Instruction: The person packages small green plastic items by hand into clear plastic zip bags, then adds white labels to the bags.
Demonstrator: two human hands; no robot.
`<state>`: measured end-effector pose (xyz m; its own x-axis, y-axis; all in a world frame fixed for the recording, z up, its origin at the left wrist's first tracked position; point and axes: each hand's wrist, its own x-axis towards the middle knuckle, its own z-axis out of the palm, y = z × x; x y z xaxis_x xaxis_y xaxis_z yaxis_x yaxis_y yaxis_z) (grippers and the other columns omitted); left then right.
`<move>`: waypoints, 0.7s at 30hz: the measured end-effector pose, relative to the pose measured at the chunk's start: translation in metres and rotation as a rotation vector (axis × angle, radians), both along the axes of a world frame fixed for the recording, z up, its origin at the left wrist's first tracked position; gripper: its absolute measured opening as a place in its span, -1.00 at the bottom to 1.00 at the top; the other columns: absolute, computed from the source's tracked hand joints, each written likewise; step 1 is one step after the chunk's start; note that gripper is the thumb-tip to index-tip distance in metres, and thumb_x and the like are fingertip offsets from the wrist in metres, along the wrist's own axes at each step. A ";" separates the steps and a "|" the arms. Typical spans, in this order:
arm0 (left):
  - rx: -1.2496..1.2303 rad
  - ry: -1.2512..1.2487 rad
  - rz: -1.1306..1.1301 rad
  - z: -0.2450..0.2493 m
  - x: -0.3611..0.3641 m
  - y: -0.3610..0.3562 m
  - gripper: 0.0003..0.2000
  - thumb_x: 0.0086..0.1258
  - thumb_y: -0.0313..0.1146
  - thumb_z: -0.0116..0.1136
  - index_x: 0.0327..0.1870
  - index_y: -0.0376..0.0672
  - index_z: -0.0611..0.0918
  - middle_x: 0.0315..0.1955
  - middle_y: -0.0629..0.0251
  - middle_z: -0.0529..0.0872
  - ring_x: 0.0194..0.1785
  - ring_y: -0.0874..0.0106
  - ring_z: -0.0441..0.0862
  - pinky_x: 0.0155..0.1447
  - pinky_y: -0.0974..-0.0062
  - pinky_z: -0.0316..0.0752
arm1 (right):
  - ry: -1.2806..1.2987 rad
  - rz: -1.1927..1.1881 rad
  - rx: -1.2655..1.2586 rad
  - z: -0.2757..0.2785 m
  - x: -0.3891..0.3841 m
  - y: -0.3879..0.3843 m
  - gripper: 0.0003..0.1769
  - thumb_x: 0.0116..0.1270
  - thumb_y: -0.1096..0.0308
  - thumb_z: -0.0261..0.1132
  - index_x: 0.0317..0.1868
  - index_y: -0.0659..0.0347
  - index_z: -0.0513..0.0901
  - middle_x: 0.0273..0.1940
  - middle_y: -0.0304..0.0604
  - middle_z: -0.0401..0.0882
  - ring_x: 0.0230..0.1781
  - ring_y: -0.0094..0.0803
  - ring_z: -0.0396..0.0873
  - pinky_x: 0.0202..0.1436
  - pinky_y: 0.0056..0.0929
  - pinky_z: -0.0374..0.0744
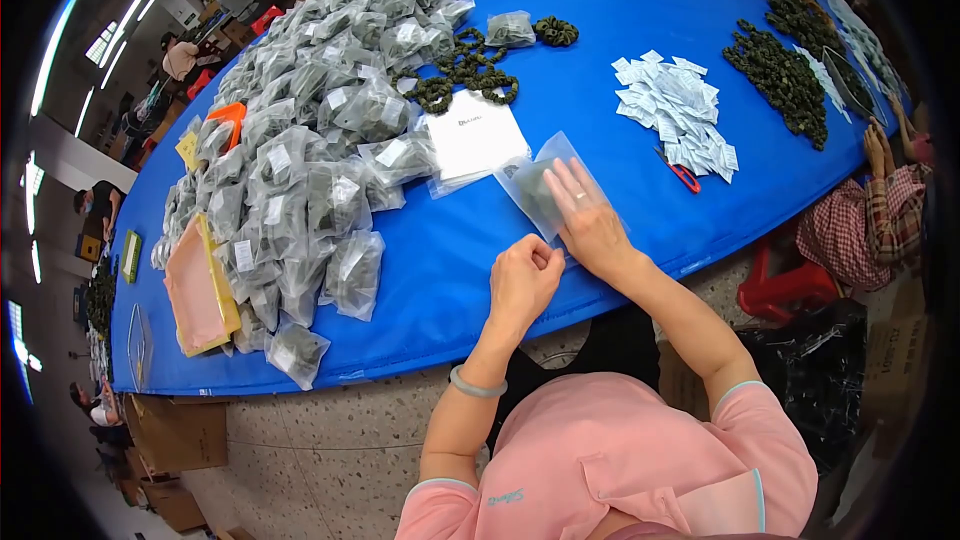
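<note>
pressing bag flat onto blue counter with open right hand, pinching its near edge with closed left hand.

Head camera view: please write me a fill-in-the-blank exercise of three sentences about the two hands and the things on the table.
1. The table has a ____ cover.
2. The scissors beside the white packets have ____ handles.
3. The right hand lies with open fingers on a clear plastic bag; the left hand, curled shut at the bag's near edge, wears a bracelet on its ____.

Missing words: blue; red; wrist.
</note>
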<state>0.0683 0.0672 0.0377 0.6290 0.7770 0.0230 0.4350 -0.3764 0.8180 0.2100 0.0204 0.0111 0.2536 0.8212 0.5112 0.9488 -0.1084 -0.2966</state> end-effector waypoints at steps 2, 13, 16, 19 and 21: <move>-0.030 0.013 0.040 0.002 -0.008 -0.010 -0.79 0.25 -0.40 0.27 -0.55 -0.31 0.62 -0.71 0.35 0.57 -0.64 0.51 0.38 -0.48 0.53 0.38 | 0.001 0.045 -0.004 0.008 -0.016 -0.023 -0.44 0.22 0.61 0.18 0.29 0.43 0.43 0.38 0.19 0.36 0.49 0.12 0.22 0.44 -0.10 0.36; 0.015 0.026 -0.070 -0.001 -0.022 -0.044 -0.81 0.22 -0.36 0.23 -0.57 -0.24 0.59 -0.73 0.26 0.61 -0.67 0.24 0.51 -0.49 0.34 0.43 | 0.027 0.040 -0.095 0.010 -0.034 -0.071 -0.42 0.21 0.59 0.21 0.29 0.44 0.43 0.40 0.18 0.34 0.50 0.11 0.19 0.48 0.03 0.26; 0.070 0.039 -0.051 -0.011 -0.021 -0.052 -0.85 0.19 -0.38 0.23 -0.55 -0.21 0.59 -0.73 0.25 0.61 -0.66 0.17 0.52 -0.48 0.29 0.44 | 0.034 0.071 -0.076 0.003 -0.029 -0.072 -0.41 0.23 0.56 0.19 0.32 0.42 0.41 0.41 0.17 0.33 0.50 0.11 0.19 0.49 0.05 0.22; 0.021 -0.077 -0.003 -0.017 -0.022 -0.055 -0.86 0.17 -0.37 0.21 -0.55 -0.18 0.58 -0.70 0.20 0.62 -0.63 0.06 0.53 -0.47 0.20 0.46 | 0.068 0.091 -0.073 -0.006 -0.034 -0.076 -0.32 0.20 0.53 0.19 0.38 0.40 0.34 0.44 0.17 0.28 0.50 0.17 0.18 0.49 0.08 0.21; 0.043 -0.071 0.017 -0.028 -0.024 -0.056 -0.90 0.16 -0.38 0.21 -0.51 -0.16 0.59 -0.67 0.24 0.64 -0.62 0.17 0.53 -0.47 0.31 0.45 | -0.033 0.056 -0.107 -0.006 -0.045 -0.084 -0.31 0.20 0.56 0.22 0.39 0.39 0.34 0.44 0.20 0.27 0.50 0.21 0.17 0.49 0.10 0.19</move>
<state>0.0439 0.0111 0.0094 0.6114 0.7849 0.1005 0.3832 -0.4047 0.8303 0.1650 -0.0641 0.0055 0.1899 0.8838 0.4275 0.9634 -0.0838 -0.2548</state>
